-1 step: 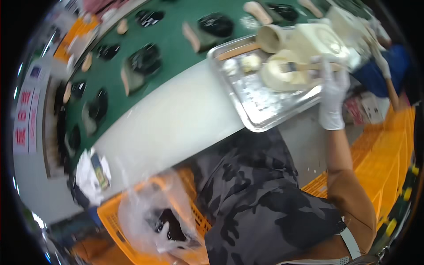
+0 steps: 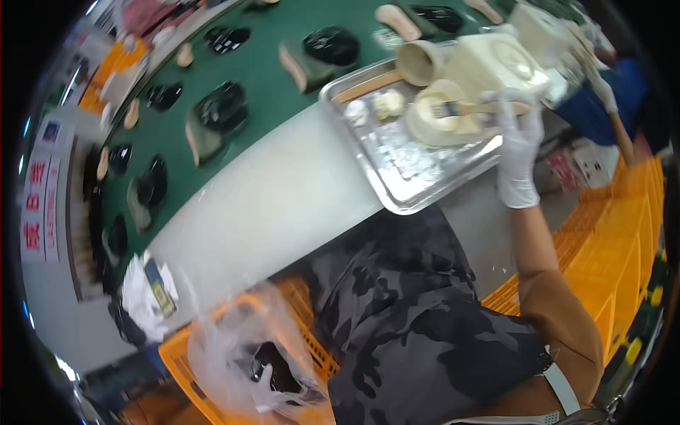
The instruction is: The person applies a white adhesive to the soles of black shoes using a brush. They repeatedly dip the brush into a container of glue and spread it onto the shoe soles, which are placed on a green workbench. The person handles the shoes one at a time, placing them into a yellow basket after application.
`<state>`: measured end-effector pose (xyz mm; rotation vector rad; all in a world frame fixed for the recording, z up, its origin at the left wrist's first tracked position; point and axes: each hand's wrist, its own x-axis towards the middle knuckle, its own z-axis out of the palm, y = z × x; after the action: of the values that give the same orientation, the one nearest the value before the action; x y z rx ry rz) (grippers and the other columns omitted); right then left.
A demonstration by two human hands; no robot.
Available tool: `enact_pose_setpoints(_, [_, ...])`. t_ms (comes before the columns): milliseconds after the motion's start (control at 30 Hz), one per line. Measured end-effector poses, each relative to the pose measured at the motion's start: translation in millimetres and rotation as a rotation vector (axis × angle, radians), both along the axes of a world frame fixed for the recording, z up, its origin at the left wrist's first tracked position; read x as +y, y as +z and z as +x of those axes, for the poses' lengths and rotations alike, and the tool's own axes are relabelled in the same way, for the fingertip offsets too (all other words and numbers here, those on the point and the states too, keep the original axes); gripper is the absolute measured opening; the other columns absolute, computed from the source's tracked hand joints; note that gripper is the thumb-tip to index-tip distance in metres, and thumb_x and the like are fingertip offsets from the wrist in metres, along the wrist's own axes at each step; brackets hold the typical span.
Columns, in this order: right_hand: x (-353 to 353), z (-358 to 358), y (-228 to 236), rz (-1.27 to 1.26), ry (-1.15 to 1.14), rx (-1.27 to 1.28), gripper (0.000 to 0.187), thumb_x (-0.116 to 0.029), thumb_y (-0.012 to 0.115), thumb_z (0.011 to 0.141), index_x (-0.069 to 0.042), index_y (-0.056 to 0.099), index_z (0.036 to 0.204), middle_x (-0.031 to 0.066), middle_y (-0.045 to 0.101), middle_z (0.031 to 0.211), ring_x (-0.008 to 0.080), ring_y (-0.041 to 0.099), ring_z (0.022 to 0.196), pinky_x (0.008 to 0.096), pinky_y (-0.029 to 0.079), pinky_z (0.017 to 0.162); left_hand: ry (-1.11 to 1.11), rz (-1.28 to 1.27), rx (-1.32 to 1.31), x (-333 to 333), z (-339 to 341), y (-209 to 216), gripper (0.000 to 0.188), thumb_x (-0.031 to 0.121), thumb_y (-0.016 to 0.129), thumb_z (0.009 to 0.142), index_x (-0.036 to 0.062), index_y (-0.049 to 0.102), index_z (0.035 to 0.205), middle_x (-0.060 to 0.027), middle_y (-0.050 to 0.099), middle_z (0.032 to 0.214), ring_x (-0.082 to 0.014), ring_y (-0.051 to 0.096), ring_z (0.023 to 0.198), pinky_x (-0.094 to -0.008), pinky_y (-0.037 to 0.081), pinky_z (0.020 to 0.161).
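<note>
In my right hand (image 2: 520, 145), white-gloved, is the wooden handle of a brush (image 2: 489, 108). Its bristles rest over a cream-coloured tub (image 2: 433, 127) with pale paste in it. The tub stands on a metal tray (image 2: 402, 202) beside a beige cup (image 2: 418, 62) and a cream plastic container (image 2: 489, 64). At lower left, my gloved left hand (image 2: 265, 388) reaches into a clear plastic bag (image 2: 219, 354), fingers apart. It is next to a glossy black piece (image 2: 280, 368) inside. The bag's film partly hides this hand.
Several glossy black shoe uppers, some beside pale foot-shaped pieces, lie on a green conveyor belt (image 2: 273, 106) beyond the white worktop (image 2: 276, 191). The bag sits in an orange crate (image 2: 177, 347). More orange crates (image 2: 595, 248) stand at right, near another person's gloved hand (image 2: 602, 92).
The whole view has shifted slightly, so the tray and belt appear farther left. My left hand sits slightly lower by the black piece. The brush stays in my right hand.
</note>
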<state>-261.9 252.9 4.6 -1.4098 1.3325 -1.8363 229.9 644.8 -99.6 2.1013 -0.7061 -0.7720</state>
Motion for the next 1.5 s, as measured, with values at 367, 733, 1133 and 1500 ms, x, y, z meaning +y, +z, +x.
enact_pose_setpoints(367, [21, 4, -34, -0.018, -0.180, 0.340, 0.019, -0.004, 0.057, 0.086, -0.002, 0.055, 0.104, 0.0039, 0.058, 0.094, 0.0136, 0.053, 0.094, 0.0277, 0.039, 0.089, 0.073, 0.059, -0.142, 3, -29, 14, 0.078, 0.015, 0.076, 0.068, -0.0059, 0.036, 0.131, -0.0169, 0.044, 0.129, -0.0268, 0.040, 0.119, -0.0354, 0.027, 0.105])
enact_pose_setpoints(733, [158, 264, 45, -0.427, 1.690, 0.802, 0.066, -0.024, 0.077, 0.061, -0.010, 0.051, 0.121, 0.0188, 0.042, 0.129, 0.0382, 0.044, 0.115, 0.0450, 0.038, 0.097, 0.001, -0.068, -0.220, 11, -43, 60, 0.062, 0.012, 0.076, 0.063, -0.0012, 0.052, 0.118, -0.0123, 0.056, 0.116, -0.0252, 0.050, 0.108, -0.0348, 0.038, 0.095])
enact_pose_setpoints(1133, [154, 467, -16, -0.557, 1.479, 0.853, 0.016, -0.022, 0.058, 0.079, -0.008, 0.061, 0.087, 0.0108, 0.062, 0.077, 0.0290, 0.059, 0.077, 0.0394, 0.046, 0.072, -0.073, -0.149, -0.292, 48, -45, 77, 0.083, 0.013, 0.077, 0.057, -0.0027, 0.039, 0.130, -0.0170, 0.053, 0.120, -0.0267, 0.051, 0.112, -0.0342, 0.036, 0.097])
enact_pose_setpoints(1500, [117, 464, -91, -0.849, 1.054, 1.056, 0.011, -0.019, 0.055, 0.077, -0.012, 0.059, 0.085, 0.0057, 0.058, 0.067, 0.0236, 0.059, 0.070, 0.0367, 0.048, 0.071, 0.500, -0.684, 0.025, 131, -4, 83, 0.057, 0.017, 0.076, 0.063, -0.0020, 0.052, 0.111, -0.0065, 0.060, 0.096, -0.0152, 0.060, 0.082, -0.0280, 0.050, 0.074])
